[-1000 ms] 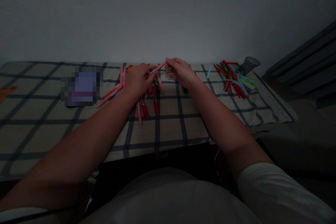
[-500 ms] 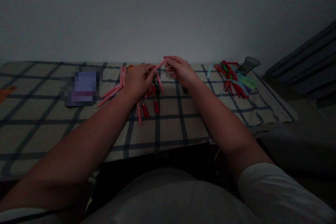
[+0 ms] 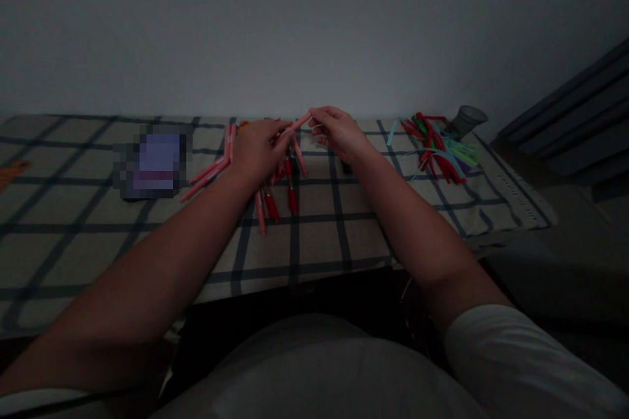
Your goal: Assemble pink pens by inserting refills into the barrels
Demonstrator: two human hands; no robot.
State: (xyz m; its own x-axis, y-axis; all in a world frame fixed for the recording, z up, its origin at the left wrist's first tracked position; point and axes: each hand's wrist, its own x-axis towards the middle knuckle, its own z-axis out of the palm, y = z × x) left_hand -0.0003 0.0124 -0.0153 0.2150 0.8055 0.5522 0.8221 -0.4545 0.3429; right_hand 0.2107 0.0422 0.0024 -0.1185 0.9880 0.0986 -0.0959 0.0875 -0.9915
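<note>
My left hand (image 3: 260, 149) is closed around a slim pink pen (image 3: 299, 122), which slants up to the right. At its far end, the thumb and forefinger of my right hand (image 3: 339, 131) pinch the tip, while the other fingers stay curled. A thin pale strand shows by the right fingertips; what it is cannot be made out. Below and beside my left hand lie more pink pens (image 3: 206, 172) and several red pens (image 3: 292, 200), partly hidden by that hand.
A checked cloth (image 3: 314, 242) covers the table against the wall. On the left lies a pixelated, phone-like object (image 3: 160, 160), with an orange item (image 3: 12, 172) at the edge. Red, green and blue strips (image 3: 437, 150) are heaped at right beside a tipped clear cup (image 3: 466, 119).
The right fingers have closed in slightly on the pen's end, the forefinger drawing back a little to the right. My left hand and the pens on the table have hardly moved.
</note>
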